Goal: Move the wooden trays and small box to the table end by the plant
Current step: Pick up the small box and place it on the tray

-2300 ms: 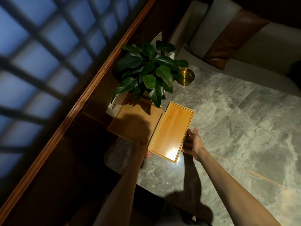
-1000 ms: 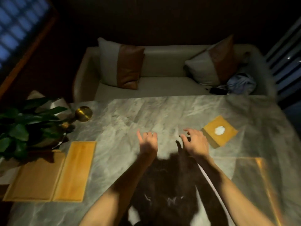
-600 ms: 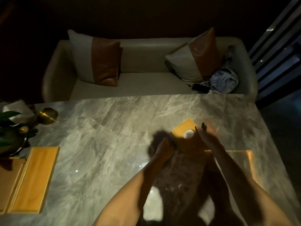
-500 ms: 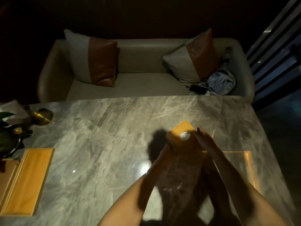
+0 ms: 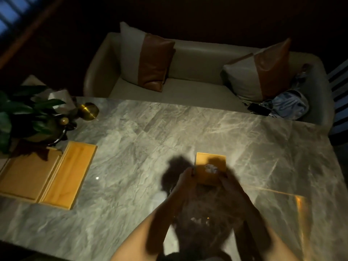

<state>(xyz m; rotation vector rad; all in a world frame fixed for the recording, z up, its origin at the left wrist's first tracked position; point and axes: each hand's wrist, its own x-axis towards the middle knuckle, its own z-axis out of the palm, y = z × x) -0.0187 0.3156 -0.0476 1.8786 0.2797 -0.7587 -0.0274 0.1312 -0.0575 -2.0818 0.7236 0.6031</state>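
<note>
A small square wooden box [image 5: 210, 167] with white tissue in its top opening is at the middle of the marble table [image 5: 150, 140]. My left hand [image 5: 185, 180] grips its left side and my right hand [image 5: 228, 182] grips its right side. Two wooden trays lie side by side at the table's left end: a narrow one [image 5: 68, 174] and a wider one [image 5: 26, 176] partly under the leaves of the potted plant [image 5: 28, 117]. My hands and forearms are in shadow.
A brass cup [image 5: 88, 111] stands behind the plant. A beige sofa [image 5: 188, 85] with two cushions and a bundle of cloth runs along the table's far side. A glass-like sheet [image 5: 293, 208] with an orange edge lies at the near right.
My hands left the narrow tray beside the plant, swung right across the table and closed on the small box. The box has turned and shifted left between my hands.
</note>
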